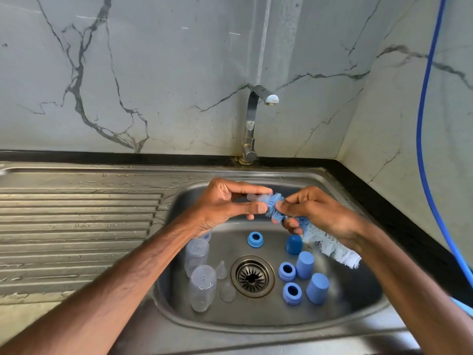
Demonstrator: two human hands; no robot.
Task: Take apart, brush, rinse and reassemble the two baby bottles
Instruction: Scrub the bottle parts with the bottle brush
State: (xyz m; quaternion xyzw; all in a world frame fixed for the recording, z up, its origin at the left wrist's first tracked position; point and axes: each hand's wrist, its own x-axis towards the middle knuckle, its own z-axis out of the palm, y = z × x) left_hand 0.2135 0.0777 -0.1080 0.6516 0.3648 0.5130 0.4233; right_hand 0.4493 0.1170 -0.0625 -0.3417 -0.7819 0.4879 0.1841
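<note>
Left hand pinches a clear teat; right hand grips the bottle brush against it.
Around the drain: two bottles and two teats at 9 o'clock; three collars and three caps from 12 to 4 o'clock.

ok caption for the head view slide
Left hand pinches a clear teat, right hand holds the blue brush tip to it, above the sink.

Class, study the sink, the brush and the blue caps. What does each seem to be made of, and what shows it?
Sink: likely stainless steel, brushed grey with soft reflections. Brush, held in the right hand: soft blue and white bristles, probably synthetic fibre; fuzzy edges. Caps: opaque matt blue plastic, it seems, smooth and moulded.
</note>
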